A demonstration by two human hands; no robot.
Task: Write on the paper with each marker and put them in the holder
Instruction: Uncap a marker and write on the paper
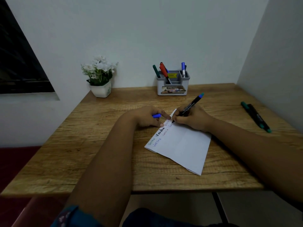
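A folded white paper (182, 145) lies tilted on the wooden table, with several handwritten words along its upper left edge. My right hand (193, 119) grips a black marker (191, 105) with a blue end, its tip touching the paper's far corner. My left hand (150, 117) rests on the table at the paper's edge, pinching a blue cap (156, 115). A grey holder (173, 83) stands at the back against the wall with green, red and blue markers in it. Two more markers (255, 117), black with green ends, lie at the table's right side.
A white pot of white flowers (100, 77) stands at the back left of the table (101, 145). Walls close the back and right sides. A dark window is at the left. A dark red seat sits below the table's left edge.
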